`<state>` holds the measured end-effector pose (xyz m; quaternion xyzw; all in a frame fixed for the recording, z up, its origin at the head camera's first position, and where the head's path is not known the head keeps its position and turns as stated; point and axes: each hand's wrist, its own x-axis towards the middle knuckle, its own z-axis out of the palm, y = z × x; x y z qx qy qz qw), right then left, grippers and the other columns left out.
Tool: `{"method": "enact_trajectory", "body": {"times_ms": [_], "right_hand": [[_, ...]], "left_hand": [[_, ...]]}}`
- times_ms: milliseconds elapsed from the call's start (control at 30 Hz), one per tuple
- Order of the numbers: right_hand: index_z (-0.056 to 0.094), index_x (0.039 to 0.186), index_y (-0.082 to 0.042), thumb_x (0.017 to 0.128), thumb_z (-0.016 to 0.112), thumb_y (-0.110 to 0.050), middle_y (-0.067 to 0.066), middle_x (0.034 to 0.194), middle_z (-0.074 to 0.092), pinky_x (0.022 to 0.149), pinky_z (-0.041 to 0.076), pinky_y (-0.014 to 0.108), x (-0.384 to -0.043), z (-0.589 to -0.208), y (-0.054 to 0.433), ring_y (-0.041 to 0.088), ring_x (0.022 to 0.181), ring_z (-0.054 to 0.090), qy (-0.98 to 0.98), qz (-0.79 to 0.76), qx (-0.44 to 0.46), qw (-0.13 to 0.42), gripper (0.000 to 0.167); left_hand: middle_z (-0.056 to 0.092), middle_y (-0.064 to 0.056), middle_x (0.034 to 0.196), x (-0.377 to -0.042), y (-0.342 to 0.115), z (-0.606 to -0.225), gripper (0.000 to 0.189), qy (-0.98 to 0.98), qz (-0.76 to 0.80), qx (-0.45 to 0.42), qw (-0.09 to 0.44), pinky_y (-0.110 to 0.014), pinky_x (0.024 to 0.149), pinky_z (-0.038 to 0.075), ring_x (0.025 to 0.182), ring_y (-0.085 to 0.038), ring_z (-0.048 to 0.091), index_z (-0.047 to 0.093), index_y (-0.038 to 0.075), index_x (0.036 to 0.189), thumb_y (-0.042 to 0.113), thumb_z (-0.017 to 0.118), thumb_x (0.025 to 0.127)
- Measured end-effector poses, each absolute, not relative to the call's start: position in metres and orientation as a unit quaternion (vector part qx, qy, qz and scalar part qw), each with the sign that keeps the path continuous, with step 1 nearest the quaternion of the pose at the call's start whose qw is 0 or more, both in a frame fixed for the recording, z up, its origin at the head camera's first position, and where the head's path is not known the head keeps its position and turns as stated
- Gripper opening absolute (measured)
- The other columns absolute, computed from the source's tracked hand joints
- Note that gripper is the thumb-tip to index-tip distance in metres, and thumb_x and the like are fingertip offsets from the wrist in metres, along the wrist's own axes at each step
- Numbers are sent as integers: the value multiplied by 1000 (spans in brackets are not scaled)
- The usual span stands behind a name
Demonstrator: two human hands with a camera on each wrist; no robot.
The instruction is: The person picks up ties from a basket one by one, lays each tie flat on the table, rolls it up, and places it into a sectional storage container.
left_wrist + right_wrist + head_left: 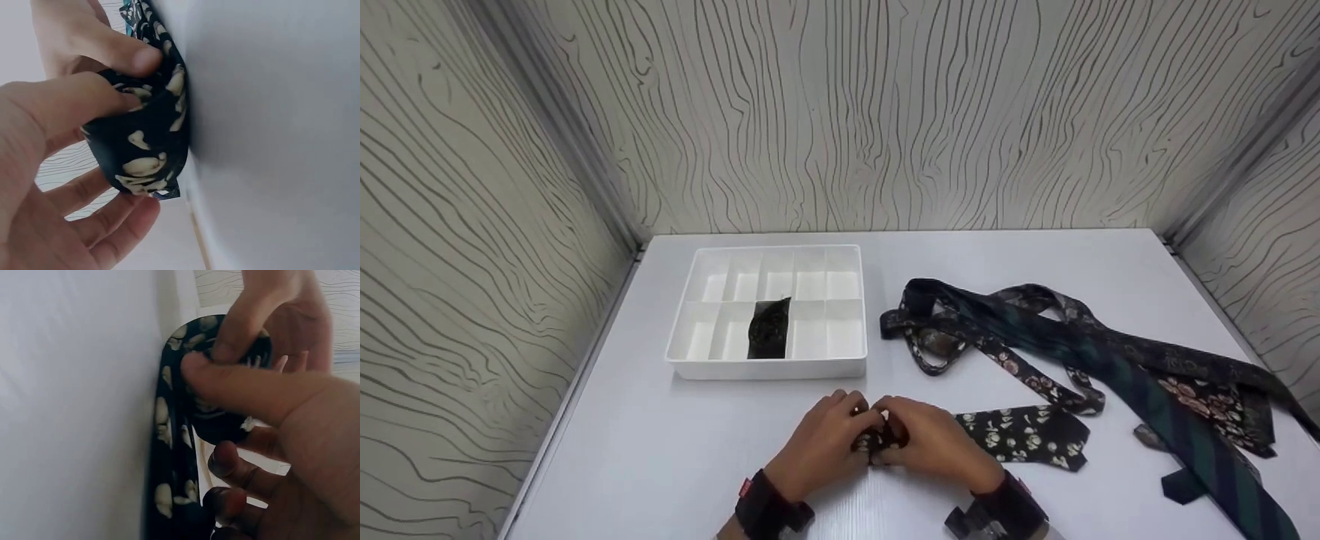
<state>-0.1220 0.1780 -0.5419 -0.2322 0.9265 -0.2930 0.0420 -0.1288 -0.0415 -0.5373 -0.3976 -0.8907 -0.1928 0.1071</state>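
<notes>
A black necktie (1020,437) with cream flowers lies partly rolled at the front of the table. Its wide pointed end stretches flat to the right. My left hand (829,442) grips the rolled part from the left, thumb pressed into the coil (143,154) and fingers around its outer side. From the other side my right hand (934,439) holds the same roll, its thumb on the coil (211,402) beside the left thumb. The roll stands on edge at the table surface in both wrist views. The hands hide much of it in the head view.
A white divided tray (769,369) stands behind the hands to the left. A dark rolled item (769,330) sits in one front-row compartment. On the right lie tangled neckties, including a green-and-navy striped necktie (1192,420) and a floral one (1020,367). Patterned walls border the table.
</notes>
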Motion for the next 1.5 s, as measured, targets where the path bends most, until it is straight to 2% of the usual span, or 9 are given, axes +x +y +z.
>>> {"method": "enact_trajectory", "body": {"times_ms": [133,433,533,700,833,1000,1233,1367,1500], "right_hand": [[66,110,-26,78,94,-34,-12,86,58,65,43,23,-120,-541,178,1,75,50,926,-292,-235,42,43],[64,115,-23,79,92,-32,-9,96,67,70,51,29,-118,-542,178,9,83,62,929,-274,-241,53,46],[63,118,-22,79,92,-34,-8,106,69,78,57,35,-117,-542,178,14,93,68,928,-281,-237,62,50],[59,125,-22,77,93,-37,-7,113,66,88,60,41,-116,-542,179,16,101,68,917,-317,-227,84,61],[58,121,-22,78,92,-33,-9,111,63,90,59,39,-117,-543,179,12,101,65,916,-311,-241,71,56],[60,113,-22,79,92,-30,-9,102,60,85,59,36,-117,-545,179,10,93,62,925,-281,-253,36,47],[61,119,-24,73,95,-41,-9,109,68,85,59,39,-118,-544,182,15,99,68,933,-269,-236,47,59],[61,122,-21,70,97,-38,-4,112,70,89,59,44,-120,-541,185,20,102,69,934,-259,-238,60,67],[60,124,-19,69,97,-41,-5,112,70,89,59,43,-120,-538,187,19,102,69,934,-254,-243,64,70]], "left_hand": [[67,7,105,-128,-42,-540,34,-889,-191,-402,111,-28,82,51,93,-12,57,75,25,111,31,91,82],[68,7,110,-127,-43,-540,41,-895,-187,-397,84,-28,87,52,98,-12,58,74,27,117,32,92,80],[68,7,110,-127,-43,-540,41,-895,-192,-396,78,-28,87,52,99,-11,58,73,26,116,30,92,80],[68,9,106,-128,-43,-538,34,-896,-180,-397,77,-26,86,50,97,-10,56,77,26,106,29,93,76],[69,8,107,-129,-41,-538,34,-894,-181,-403,78,-27,87,51,99,-11,57,77,26,109,27,92,78],[68,6,112,-129,-40,-540,40,-885,-191,-418,74,-27,88,54,101,-12,62,73,25,120,27,89,83],[71,7,104,-133,-37,-538,33,-884,-151,-431,98,-24,80,50,91,-11,63,76,26,109,34,91,80],[72,8,104,-134,-34,-533,34,-890,-138,-428,77,-23,80,49,90,-11,62,78,27,110,31,91,79],[72,9,102,-135,-28,-528,35,-895,-130,-424,57,-24,81,49,90,-10,60,79,29,112,28,90,79]]}}
